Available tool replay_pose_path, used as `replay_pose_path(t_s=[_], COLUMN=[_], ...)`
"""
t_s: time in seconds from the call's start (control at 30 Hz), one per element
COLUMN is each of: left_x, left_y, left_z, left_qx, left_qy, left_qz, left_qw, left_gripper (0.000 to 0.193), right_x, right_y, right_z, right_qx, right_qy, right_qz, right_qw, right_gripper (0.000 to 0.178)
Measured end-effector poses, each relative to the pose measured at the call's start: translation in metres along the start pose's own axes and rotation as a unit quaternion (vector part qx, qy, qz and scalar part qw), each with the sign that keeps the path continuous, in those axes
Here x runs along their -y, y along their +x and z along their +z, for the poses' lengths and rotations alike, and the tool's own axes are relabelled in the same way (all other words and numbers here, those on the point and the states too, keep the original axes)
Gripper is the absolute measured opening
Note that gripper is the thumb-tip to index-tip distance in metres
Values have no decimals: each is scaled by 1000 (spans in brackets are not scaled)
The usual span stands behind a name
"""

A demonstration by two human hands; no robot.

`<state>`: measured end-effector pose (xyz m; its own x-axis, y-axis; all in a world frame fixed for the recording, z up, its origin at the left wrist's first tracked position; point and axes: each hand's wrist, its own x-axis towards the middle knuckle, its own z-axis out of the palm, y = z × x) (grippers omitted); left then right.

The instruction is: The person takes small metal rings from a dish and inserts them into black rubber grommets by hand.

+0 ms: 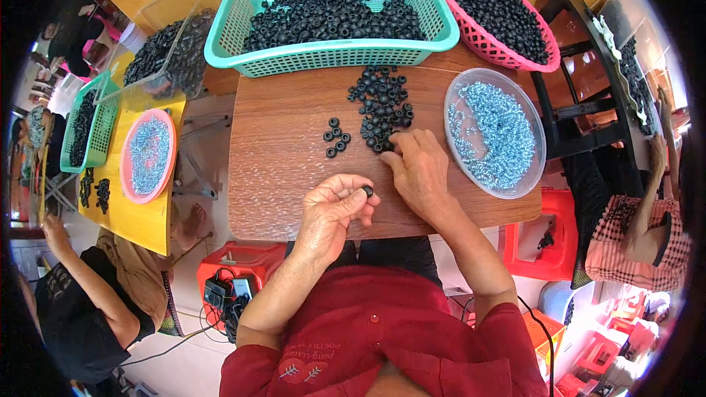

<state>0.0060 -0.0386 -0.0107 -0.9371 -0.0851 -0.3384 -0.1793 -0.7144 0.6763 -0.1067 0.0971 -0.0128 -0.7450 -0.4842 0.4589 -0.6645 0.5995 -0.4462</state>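
Observation:
My left hand (334, 209) is above the near part of the brown table, its thumb and fingers pinching one small black round piece (368, 191) with a hole in it. My right hand (423, 176) reaches to the near end of a loose pile of black round pieces (382, 106). Its thumb and index finger close around a piece at the pile's edge, partly hidden by the fingers. A small separate group of the same pieces (337, 137) lies left of the pile. Right of my right hand stands a clear round tray (454, 154) of tiny light-blue pieces (496, 136).
A turquoise basket (323, 51) and a pink basket (478, 43), both of black pieces, stand at the far side. Leftward, a yellow table (132, 228) holds a pink tray (126, 176). Red stools (540, 250) flank me. Other people sit at both sides.

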Motion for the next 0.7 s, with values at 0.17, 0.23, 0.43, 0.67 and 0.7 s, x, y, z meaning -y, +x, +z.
replay_pose_path(t_s=[0.17, 0.23, 0.43, 0.67, 0.7], left_x=[-1, -3, -4, -1, -1], left_y=[4, 5, 7, 8, 8], left_z=[1, 1, 1, 4, 4], left_qx=[-11, -13, -31, -17, -18], left_qy=[-9, -11, -7, 24, 23], left_qz=[7, 11, 23, 29, 30], left_qw=[1000, 1000, 999, 999, 999], left_gripper=[14, 15, 15, 14, 13], right_x=[10, 8, -9, -10, -9], right_y=[-6, -6, 2, 9, 9], right_z=[3, 1, -3, 3, 3], right_qx=[34, 49, -11, 13, 22], right_qy=[44, 97, 49, -10, -9], right_qz=[-13, 0, -5, 5, 11], right_qw=[998, 994, 999, 1000, 1000], right_gripper=[19, 19, 19, 18, 18])
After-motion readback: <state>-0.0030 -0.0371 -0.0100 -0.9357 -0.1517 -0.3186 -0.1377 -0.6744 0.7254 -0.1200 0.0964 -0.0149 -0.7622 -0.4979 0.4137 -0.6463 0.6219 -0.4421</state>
